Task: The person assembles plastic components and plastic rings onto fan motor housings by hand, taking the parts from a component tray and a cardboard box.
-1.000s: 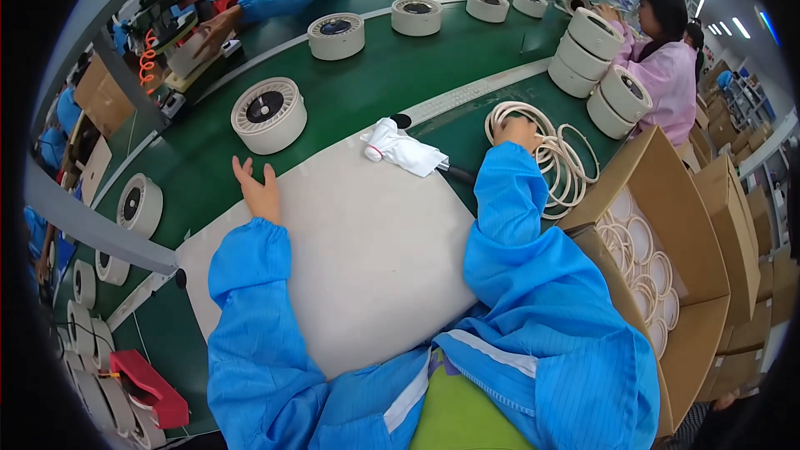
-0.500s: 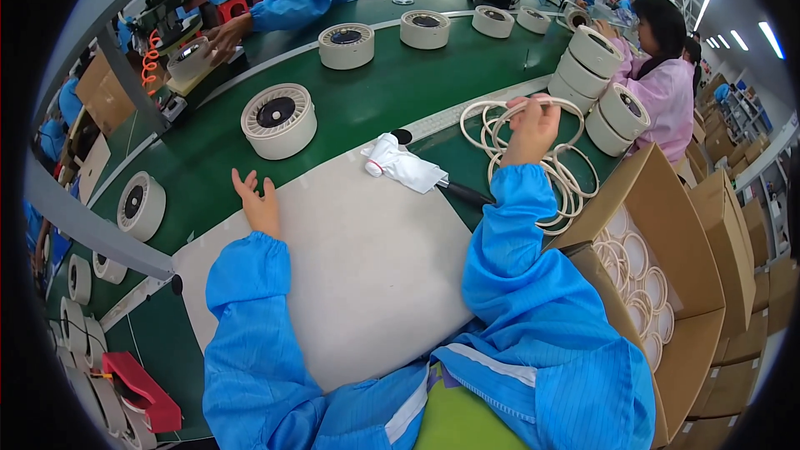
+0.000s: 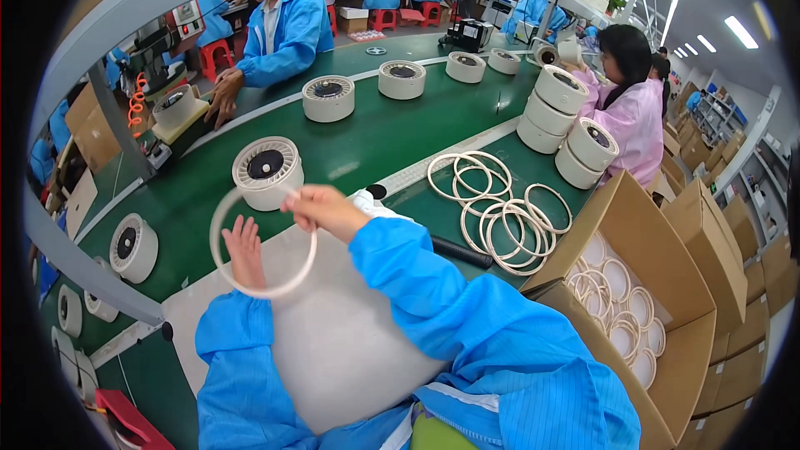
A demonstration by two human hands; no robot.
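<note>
A thin cream-white plastic ring (image 3: 268, 292) hangs upright from the fingers of my right hand (image 3: 325, 210), which pinches its upper right edge. Behind the ring is my left hand (image 3: 244, 252), fingers stretched and apart, holding nothing; whether it touches the ring I cannot tell. Just beyond both hands stands a round white motor housing (image 3: 268, 171) with a black centre, on the green belt (image 3: 358, 146). More cream rings (image 3: 510, 237) lie in a loose pile to the right. Under my forearms a pale mat (image 3: 333, 342) covers the table.
An open cardboard box (image 3: 667, 283) at right holds many rings. Stacked housings (image 3: 546, 121) stand behind the pile. A white cloth and a black handle (image 3: 461, 252) lie past my right forearm. Two people work across and to the right. A grey metal frame (image 3: 108, 267) rises at left.
My right hand has moved left from the ring pile, bringing one ring over the mat in front of my left hand. The view has shifted, showing a power strip above.
</note>
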